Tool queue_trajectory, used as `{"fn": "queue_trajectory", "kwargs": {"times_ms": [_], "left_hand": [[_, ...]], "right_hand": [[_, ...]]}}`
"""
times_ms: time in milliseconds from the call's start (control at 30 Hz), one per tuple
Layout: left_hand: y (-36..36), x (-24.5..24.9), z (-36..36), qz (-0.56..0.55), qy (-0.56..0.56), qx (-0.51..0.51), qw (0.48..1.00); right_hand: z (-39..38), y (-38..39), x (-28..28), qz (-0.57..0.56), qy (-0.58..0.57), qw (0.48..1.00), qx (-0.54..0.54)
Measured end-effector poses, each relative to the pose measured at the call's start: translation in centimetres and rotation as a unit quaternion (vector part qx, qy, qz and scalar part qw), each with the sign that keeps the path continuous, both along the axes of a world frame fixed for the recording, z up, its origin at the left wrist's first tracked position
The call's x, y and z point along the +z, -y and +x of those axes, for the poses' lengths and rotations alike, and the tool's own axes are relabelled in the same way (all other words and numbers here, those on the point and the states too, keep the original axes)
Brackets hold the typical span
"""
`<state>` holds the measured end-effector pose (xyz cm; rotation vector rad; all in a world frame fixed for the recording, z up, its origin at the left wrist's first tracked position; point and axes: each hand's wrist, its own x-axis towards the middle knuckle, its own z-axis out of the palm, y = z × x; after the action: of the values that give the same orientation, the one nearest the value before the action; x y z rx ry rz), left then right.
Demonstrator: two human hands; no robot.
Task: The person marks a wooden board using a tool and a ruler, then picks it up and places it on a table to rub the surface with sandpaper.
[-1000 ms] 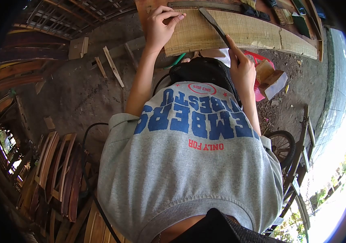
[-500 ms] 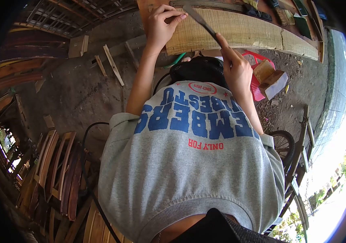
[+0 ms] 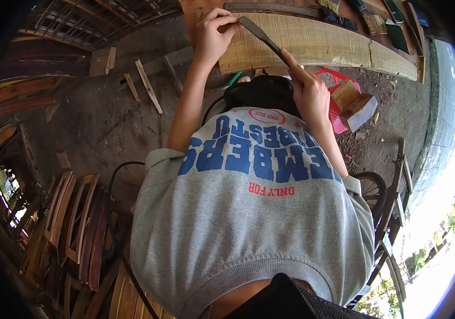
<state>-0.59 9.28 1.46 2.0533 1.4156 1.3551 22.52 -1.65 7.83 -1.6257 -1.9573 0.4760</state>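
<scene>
Tool tip beside bare fingers
The right hand clasps the tool; a slip could nick the left hand, its fingers bunched, hold unclear, by the board.

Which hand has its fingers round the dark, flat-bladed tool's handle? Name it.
The right hand: its fingers wrap the near end of the dark, flat-bladed tool; the left hand is by the far tip.
</scene>
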Motion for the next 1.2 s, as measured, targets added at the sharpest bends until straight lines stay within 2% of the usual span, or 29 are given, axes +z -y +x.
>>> {"fn": "queue_trajectory", "kwargs": {"times_ms": [167,233,300,367,500,533,567,633,700,767,900,933,1033,1133,1200], "left_hand": [[-0.1,0.3,0.0,0.002,-0.011,-0.011,1.0],[-0.3,0.0,0.1,0.005,0.017,0.0,1.0],[-0.6,0.1,0.2,0.017,0.012,-0.007,1.0],[0.4,0.0,0.0,0.007,0.005,-0.012,1.0],[0.0,-0.2,0.0,-0.004,-0.001,-0.009,1.0],[-0.3,0.0,0.0,-0.003,-0.007,-0.001,1.0],[-0.8,0.1,-0.1,0.0,-0.007,0.003,1.0],[-0.2,0.1,0.0,-0.008,0.003,-0.004,1.0],[0.0,0.3,0.1,-0.009,0.006,-0.011,1.0],[-0.3,0.2,0.1,-0.009,-0.004,0.003,1.0],[-0.1,0.4,0.3,-0.015,0.006,0.003,1.0],[0.1,0.2,0.2,-0.014,0.006,0.0,1.0],[-0.9,0.0,0.1,0.023,-0.007,-0.003,1.0],[0.2,0.5,0.4,-0.044,0.0,-0.004,0.999],[0.2,0.5,0.4,-0.036,-0.009,-0.001,0.999]], "right_hand": [[0.2,0.1,0.5,-0.003,-0.043,0.999,-0.033],[0.1,-0.1,0.6,-0.066,0.003,0.998,-0.009],[0.4,-0.8,0.7,-0.056,0.005,0.998,-0.002],[0.4,-0.3,1.4,0.005,-0.074,0.997,-0.025],[0.6,-0.5,0.3,-0.072,0.007,0.997,-0.008],[0.6,-0.5,0.9,-0.061,0.038,0.997,-0.013],[0.5,-1.0,1.0,-0.059,0.038,0.998,-0.008],[0.3,-0.4,1.4,0.012,-0.064,0.997,-0.035],[0.6,-0.2,0.6,0.008,-0.028,0.999,-0.029],[0.6,-0.2,0.9,-0.069,0.04,0.997,-0.02],[0.3,-0.2,0.9,-0.005,-0.037,0.999,-0.022],[0.3,-0.2,0.5,-0.032,0.016,0.999,-0.014],[0.8,0.2,1.6,-0.076,0.031,0.996,-0.015],[0.3,0.4,1.3,-0.043,0.001,0.999,-0.028],[0.2,0.1,0.0,-0.042,-0.025,0.999,-0.017]]}}
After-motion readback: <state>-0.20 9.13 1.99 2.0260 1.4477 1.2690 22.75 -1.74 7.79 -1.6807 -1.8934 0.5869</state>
